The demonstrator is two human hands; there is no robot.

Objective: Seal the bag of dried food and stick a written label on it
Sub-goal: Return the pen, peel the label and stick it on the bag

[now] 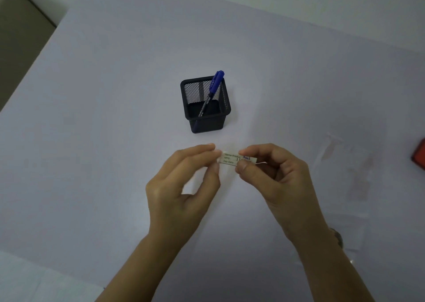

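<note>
Label [231, 158] (blue writing on it) pinched between left hand [181, 186] and right hand [273, 175] above table [92, 140].

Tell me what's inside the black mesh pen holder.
One blue marker leans inside the pen holder, cap above the rim. Its lower end is obscured by the near wall.

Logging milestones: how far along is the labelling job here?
Done: the label carries blue handwriting, and the marker stands in the mesh holder. In hand: left hand and right hand pinch its ends. Left: sticking it on the clear bag at right; its seal is unreadable.
</note>
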